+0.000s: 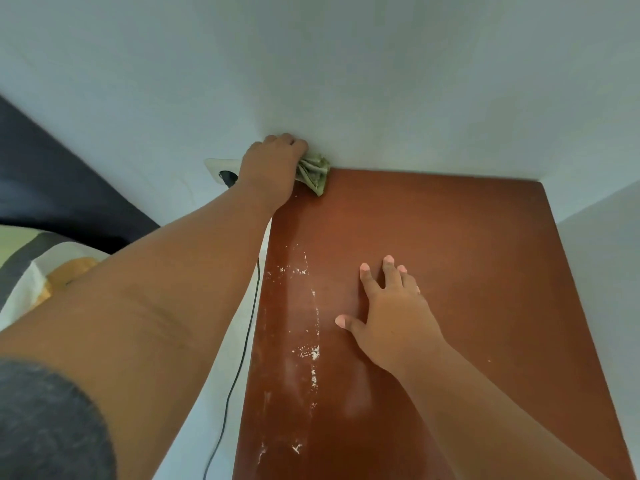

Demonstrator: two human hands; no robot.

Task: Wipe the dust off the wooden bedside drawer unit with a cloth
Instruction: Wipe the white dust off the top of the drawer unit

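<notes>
The reddish-brown wooden top of the bedside drawer unit (pixel 467 271) fills the right half of the view, seen from above. My left hand (pixel 273 168) is at its far left corner against the wall, shut on a bunched greenish cloth (pixel 313 173) that touches the wood. My right hand (pixel 388 313) lies flat on the middle of the top, fingers spread, holding nothing. White dust streaks and flecks (pixel 308 341) run along the left side of the top, between my arms. The drawers themselves are hidden below.
A pale wall (pixel 346 81) stands behind and right of the unit. A white socket (pixel 223 171) with a black plug sits left of my left hand, its black cable (pixel 239 368) hanging beside the unit. Bedding (pixel 27 271) and a dark headboard lie at left.
</notes>
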